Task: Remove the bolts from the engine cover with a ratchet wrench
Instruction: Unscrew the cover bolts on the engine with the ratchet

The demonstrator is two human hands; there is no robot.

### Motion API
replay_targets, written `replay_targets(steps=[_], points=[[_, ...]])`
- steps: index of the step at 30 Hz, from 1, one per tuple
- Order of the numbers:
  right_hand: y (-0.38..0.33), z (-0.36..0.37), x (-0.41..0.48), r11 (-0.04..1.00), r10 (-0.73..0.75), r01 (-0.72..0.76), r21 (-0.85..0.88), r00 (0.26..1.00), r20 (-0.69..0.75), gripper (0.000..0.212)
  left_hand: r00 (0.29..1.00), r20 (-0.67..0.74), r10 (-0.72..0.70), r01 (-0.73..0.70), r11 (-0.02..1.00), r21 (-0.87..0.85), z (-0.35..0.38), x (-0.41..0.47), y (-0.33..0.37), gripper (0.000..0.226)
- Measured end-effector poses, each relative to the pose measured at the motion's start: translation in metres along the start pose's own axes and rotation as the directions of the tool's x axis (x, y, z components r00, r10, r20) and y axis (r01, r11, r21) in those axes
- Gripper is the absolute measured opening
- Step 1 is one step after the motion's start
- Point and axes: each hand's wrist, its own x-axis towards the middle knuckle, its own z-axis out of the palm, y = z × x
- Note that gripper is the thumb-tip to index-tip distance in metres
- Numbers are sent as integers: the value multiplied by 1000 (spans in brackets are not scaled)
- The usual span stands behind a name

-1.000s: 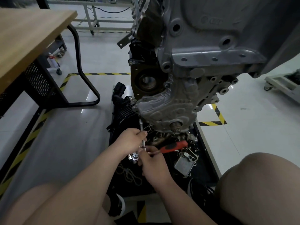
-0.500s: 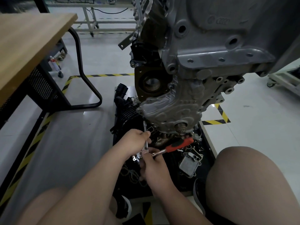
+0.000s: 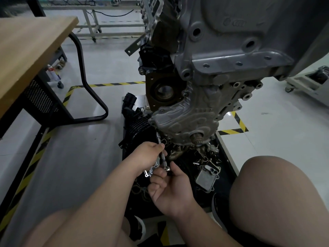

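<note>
Slim silver ratchet wrench (image 3: 163, 159) points at ribbed grey engine cover (image 3: 187, 122).

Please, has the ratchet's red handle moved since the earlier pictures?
Yes: it no longer juts rightward below the shaft stub; it has seemingly swung back, hidden by the right hand.

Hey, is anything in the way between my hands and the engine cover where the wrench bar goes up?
Nothing visible. The bar runs clear from the left hand and right hand up to the lower left edge of the engine cover. The black ribbed part sits beside it, not across.
</note>
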Motion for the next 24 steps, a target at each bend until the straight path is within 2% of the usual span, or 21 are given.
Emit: replay_targets(steps=[4,9,11,15,19,24], points=[[-3,1,-3,994,15,-22,-111,997,-72,33,999,-27,26,-26,1000,-7,4,2,-2,40],[-3,-3,-7,940,14,-91,-329,973,-230,58,995,-82,54,-51,998,44,6,3,-3,41],[-4,-3,-10,940,55,-129,-315,971,-234,62,995,-83,57,-54,998,32,7,2,-4,40],[-5,1,-14,969,143,-174,-173,974,-176,61,995,-88,57,-55,998,23,7,1,-3,40],[-2,2,-13,957,83,-135,-256,976,-203,63,993,-102,60,-57,998,30,6,0,-2,40],[4,1,-9,909,-119,1,-416,959,-257,51,990,-118,72,-67,997,40,5,-1,-1,40]])
